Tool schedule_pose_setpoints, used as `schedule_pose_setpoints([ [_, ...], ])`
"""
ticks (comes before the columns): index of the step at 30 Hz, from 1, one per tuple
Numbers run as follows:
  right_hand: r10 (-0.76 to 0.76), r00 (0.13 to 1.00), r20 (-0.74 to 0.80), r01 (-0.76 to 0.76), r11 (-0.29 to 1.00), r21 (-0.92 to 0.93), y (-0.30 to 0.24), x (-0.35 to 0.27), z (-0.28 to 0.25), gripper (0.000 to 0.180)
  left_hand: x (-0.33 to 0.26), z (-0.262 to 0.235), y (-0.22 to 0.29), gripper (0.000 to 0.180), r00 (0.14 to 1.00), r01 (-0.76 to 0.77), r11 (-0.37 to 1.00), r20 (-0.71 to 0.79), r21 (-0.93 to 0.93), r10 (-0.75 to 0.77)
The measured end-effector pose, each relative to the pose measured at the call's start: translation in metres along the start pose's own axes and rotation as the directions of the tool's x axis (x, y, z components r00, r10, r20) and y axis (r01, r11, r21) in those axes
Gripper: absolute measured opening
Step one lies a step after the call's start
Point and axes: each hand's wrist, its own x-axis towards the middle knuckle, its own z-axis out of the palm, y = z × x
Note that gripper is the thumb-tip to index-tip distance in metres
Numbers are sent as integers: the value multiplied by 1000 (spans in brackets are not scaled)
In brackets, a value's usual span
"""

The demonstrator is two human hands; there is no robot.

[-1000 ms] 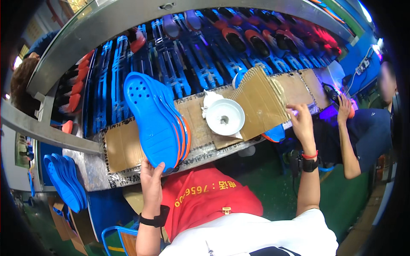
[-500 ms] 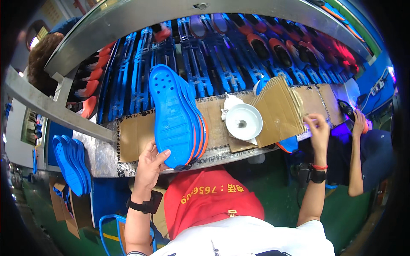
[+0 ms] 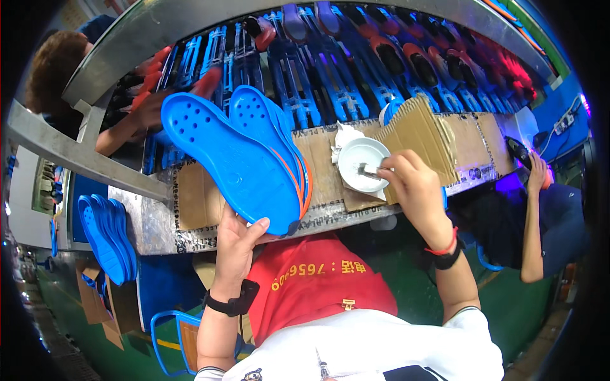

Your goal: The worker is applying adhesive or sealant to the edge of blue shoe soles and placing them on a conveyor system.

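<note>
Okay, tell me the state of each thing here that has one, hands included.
Left hand: gripping the top blue sole
Top blue sole: askew over the soles beneath
Soles beneath: overlapping
Right hand: pinching what looks like a small tool
Small tool: at the white bowl, partly hidden
White bowl: uncovered
Cardboard box: open
Soles at far left: stacked, overlapping

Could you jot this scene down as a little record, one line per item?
Left hand: grips the lower end of a blue sole
Right hand: fingertips at the white bowl; any small tool there is unclear
Behind held sole: more blue soles
Right of bowl: brown cardboard
Far side: rows of shoes
</note>
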Motion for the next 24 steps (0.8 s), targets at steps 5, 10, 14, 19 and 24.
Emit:
schedule_pose_setpoints([
  [5,6,995,104,6,993,-118,13,2,28,10,-2,1,-2,65,1000,-17,998,-5,56,18],
  [10,-16,990,139,34,991,-129,18,1,35,11,-2,3,-11,65,984,-176,963,1,207,179],
  [14,-31,991,128,45,993,-106,22,0,38,11,-1,9,-16,63,981,-193,958,15,211,194],
  [19,-21,991,134,35,994,-102,18,0,34,10,4,17,-18,60,981,-191,961,17,200,191],
  [24,-34,997,72,39,997,-69,14,0,24,8,12,30,-18,60,975,-219,946,5,239,224],
])
